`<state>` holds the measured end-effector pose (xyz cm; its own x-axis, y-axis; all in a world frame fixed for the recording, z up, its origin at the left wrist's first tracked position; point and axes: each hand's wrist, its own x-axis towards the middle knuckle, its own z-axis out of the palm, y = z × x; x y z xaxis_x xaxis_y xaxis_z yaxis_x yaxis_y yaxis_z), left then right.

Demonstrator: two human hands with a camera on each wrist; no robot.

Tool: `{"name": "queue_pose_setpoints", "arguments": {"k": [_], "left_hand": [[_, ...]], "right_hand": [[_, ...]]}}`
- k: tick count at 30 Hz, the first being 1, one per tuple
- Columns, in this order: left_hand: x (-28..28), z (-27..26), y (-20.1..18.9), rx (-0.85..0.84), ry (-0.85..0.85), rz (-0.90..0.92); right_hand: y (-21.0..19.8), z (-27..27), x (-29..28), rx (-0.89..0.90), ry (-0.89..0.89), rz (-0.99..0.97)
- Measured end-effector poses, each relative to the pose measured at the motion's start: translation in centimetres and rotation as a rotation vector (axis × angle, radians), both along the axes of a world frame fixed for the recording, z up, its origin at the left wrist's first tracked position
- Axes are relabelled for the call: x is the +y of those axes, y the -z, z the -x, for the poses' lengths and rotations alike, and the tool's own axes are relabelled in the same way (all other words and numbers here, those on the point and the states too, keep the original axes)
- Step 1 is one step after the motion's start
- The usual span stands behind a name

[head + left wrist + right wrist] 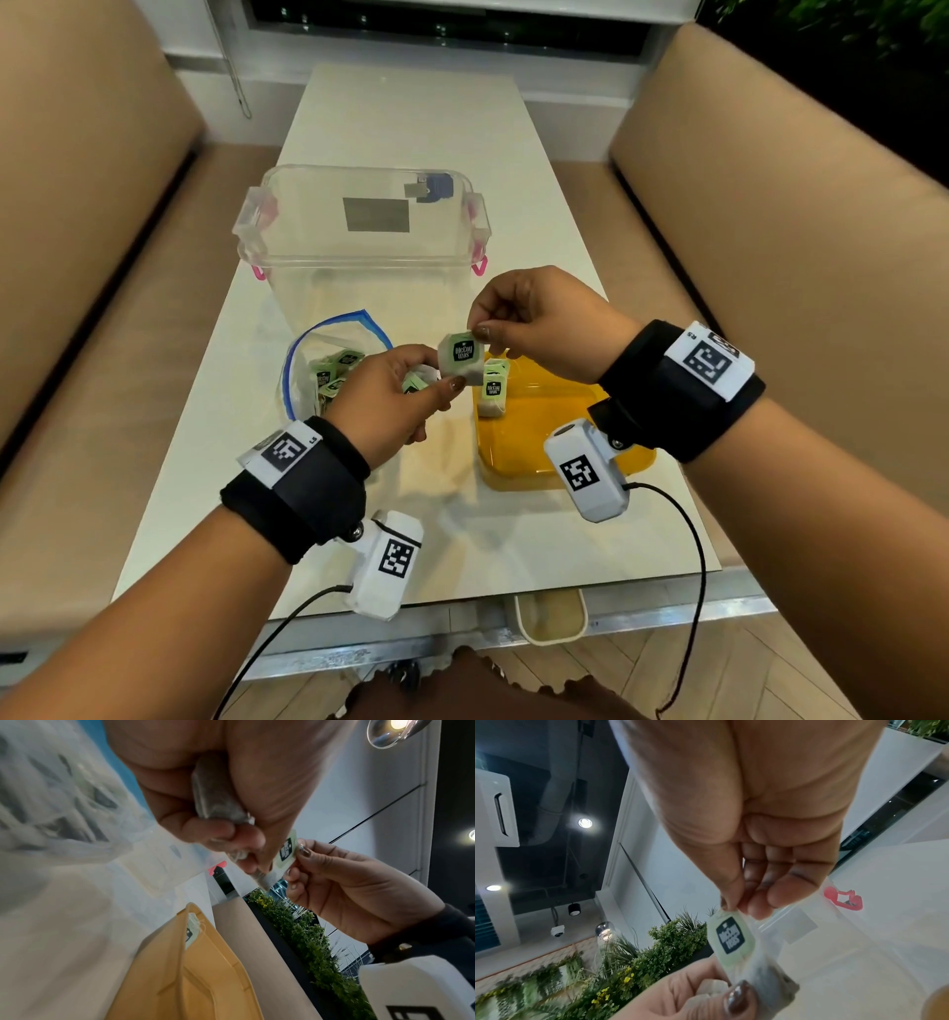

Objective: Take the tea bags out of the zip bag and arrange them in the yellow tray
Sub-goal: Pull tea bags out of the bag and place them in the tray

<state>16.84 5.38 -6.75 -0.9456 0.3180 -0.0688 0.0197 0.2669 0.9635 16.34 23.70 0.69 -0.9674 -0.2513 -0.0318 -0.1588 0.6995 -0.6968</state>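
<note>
Green-tagged tea bag (460,357) pinched by both hands, left (395,398) and right (534,321); next, probably placing in tray (539,411) beside first bag (492,393).

White table (411,128) between tan sofas (770,216) (wood floor (719,688) below)

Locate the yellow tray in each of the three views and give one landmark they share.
Head: yellow tray, right of centre, partly under the right hand.
Left wrist: bottom centre.
Right wrist: only an orange blur at the lower right edge; cannot tell.
Shared landmark: the held tea bag.
</note>
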Motion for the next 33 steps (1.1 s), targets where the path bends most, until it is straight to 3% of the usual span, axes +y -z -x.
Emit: {"name": "queue_pose_setpoints", "arguments": {"k": [10, 17, 23, 33], "left_hand": [[0.0, 0.1, 0.3, 0.008, -0.001, 0.067], [-1.8, -0.3, 0.1, -0.07, -0.091, -0.048], [-2.9, -0.9, -0.1, -0.099, -0.11, -0.083], [-3.3, -1.4, -0.2, -0.145, -0.134, -0.09]], "right_hand": [[0.6, 1.0, 0.1, 0.036, -0.009, -0.153], [3.7, 2.8, 2.7, -0.135, 0.04, -0.401], [6.6, 3.9, 2.1, -0.269, 0.006, -0.495], [7.9, 5.3, 0.1, -0.241, -0.039, -0.75]]}}
